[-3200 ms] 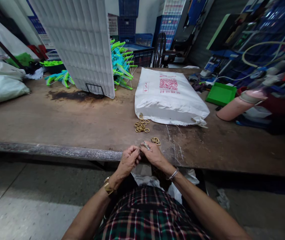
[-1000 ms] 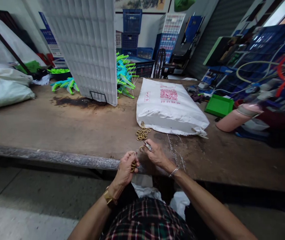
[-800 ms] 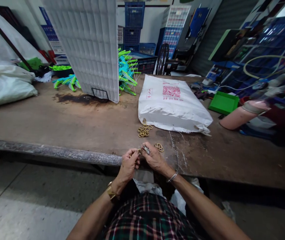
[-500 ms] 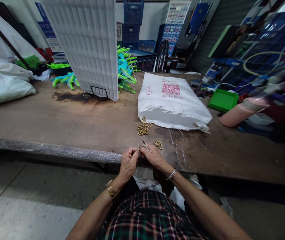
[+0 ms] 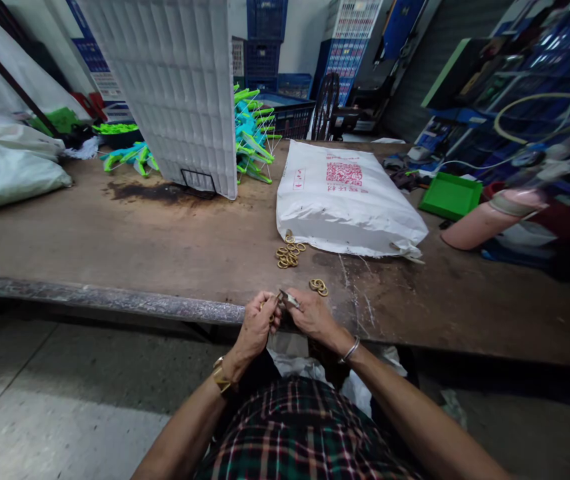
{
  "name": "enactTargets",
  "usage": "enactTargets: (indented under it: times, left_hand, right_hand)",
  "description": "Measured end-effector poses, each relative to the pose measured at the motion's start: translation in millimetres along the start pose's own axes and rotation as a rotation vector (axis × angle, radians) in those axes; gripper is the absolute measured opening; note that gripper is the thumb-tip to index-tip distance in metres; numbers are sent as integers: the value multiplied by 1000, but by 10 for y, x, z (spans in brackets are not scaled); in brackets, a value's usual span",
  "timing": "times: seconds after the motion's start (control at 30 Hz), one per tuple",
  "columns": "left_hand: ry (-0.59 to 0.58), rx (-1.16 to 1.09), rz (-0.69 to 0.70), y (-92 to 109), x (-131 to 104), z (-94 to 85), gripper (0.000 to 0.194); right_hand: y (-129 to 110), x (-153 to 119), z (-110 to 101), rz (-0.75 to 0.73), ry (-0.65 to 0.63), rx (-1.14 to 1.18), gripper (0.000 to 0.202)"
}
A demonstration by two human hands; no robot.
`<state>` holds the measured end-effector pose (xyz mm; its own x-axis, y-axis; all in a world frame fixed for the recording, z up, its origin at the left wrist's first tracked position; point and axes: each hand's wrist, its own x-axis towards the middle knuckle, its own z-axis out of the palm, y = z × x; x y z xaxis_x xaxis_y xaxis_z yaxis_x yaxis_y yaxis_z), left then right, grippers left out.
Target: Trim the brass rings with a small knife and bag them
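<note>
My left hand (image 5: 256, 325) is closed on a gold-coloured ring (image 5: 271, 318), at the front edge of the wooden table. Beside it, my right hand (image 5: 313, 317) grips a small pointed metal tool (image 5: 291, 299), its tip turned toward the left fingers. The exact kind of tool is too small to make out. Just beyond the right hand lies a little group of gold rings (image 5: 319, 287). A larger heap of similar rings (image 5: 288, 257) rests farther back, against the front of a white printed sack (image 5: 349, 207).
A tall white ribbed panel (image 5: 175, 100) stands in a wire holder on the table (image 5: 115, 247). Green and blue plastic pieces (image 5: 253, 140) are behind it. To the right are a green tray (image 5: 451, 196) and a tilted pink bottle (image 5: 485, 220). A white bag (image 5: 9, 167) lies left.
The tool has tilted from pointing up to lying flatter, its tip now at my left fingers. The left fingers have shifted, and the gold ring shows more clearly.
</note>
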<state>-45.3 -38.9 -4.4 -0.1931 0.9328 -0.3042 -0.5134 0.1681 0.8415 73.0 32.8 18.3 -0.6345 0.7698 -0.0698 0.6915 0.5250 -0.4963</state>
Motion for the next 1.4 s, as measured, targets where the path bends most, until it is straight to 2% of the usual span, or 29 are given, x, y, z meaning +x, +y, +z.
enactTargets:
  times: [0.2, 0.43, 0.63, 0.73, 0.83, 0.93, 1.03, 1.23, 1.4]
  left_hand:
    - [9, 66, 32, 7, -4, -6, 39]
    - [32, 164, 112, -10, 10, -40, 38]
    - [-26, 229, 200, 38, -103, -42, 35]
    - [-162, 164, 152, 144, -229, 52, 34]
    - [-247, -41, 24, 220, -255, 118, 34]
    - [-223, -235, -75, 224, -174, 96, 34]
    - [-182, -292, -112, 187, -98, 36, 33]
    - [-172, -405, -209, 126, -39, -38, 29]
    - [-170, -523, -241, 75, 55, -96, 24]
  right_hand:
    - [-71, -25, 5, 15, -112, -219, 23]
    - [-124, -4, -40, 22, -134, -310, 26]
    - [-78, 55, -96, 26, -225, -364, 24]
    - [76, 165, -141, 122, -163, -472, 25]
    - [271, 341, -213, 165, -50, -482, 25]
    - [463, 570, -297, 208, 72, -441, 28]
    - [632, 816, -364, 308, 142, -405, 29]
    - [802, 1196, -357, 441, 157, -388, 32]
    - [801, 1283, -281, 484, 172, -401, 31]
